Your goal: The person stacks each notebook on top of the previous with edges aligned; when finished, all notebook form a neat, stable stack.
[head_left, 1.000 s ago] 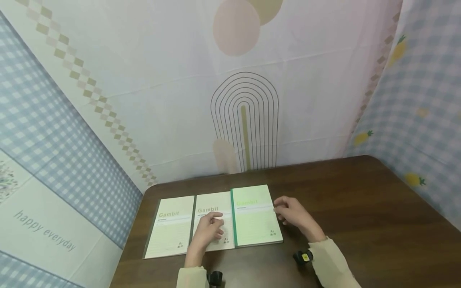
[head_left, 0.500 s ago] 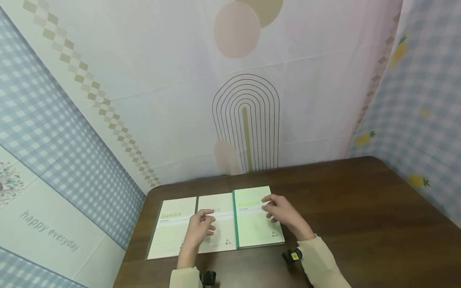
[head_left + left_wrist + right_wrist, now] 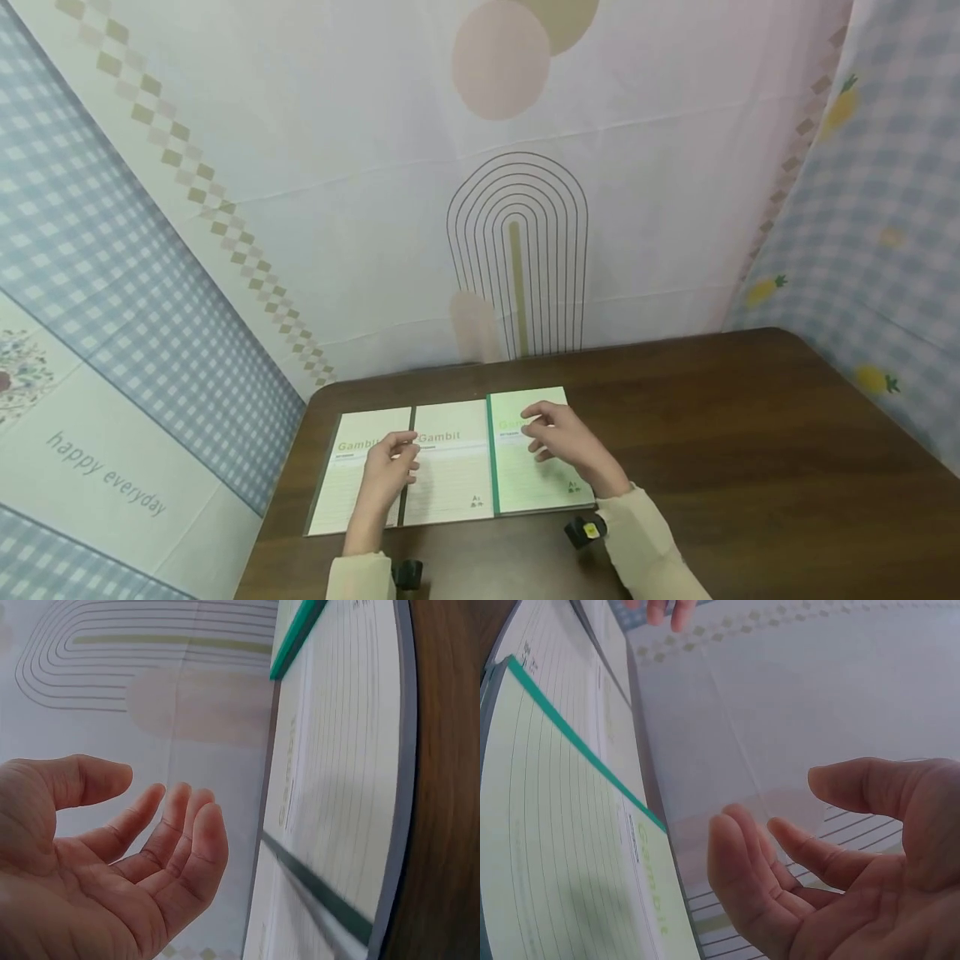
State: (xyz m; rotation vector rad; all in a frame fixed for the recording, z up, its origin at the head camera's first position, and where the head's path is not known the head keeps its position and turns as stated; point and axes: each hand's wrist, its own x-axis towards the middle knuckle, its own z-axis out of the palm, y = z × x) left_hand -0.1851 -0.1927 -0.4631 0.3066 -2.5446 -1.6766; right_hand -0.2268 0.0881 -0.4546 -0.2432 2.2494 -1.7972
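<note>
Three notebooks marked "Gambit" lie side by side on the table: a cream left notebook (image 3: pixel 341 492), a cream middle notebook (image 3: pixel 456 479) with a dark spine, and a pale green right notebook (image 3: pixel 525 483) with a green spine. My left hand (image 3: pixel 385 479) hovers above the border of the left and middle notebooks, its fingers loosely bent around nothing. Over the green notebook hangs my right hand (image 3: pixel 566 437), likewise holding nothing. Both wrist views show a gap between thumb and fingers, with the hands apart from the covers. The left hand hides part of the left notebook's title.
The dark brown wooden table (image 3: pixel 712 433) extends to the right of the notebooks. Behind it hangs a pale printed cloth (image 3: pixel 360 208). Blue checked cloths (image 3: pixel 150 225) close in the left and right sides. Each wrist carries a small black camera (image 3: pixel 408 575).
Both hands have moved left. The right hand went from beside the green notebook's right edge to above its cover, and the left from the middle notebook toward the left one. The notebooks stay put.
</note>
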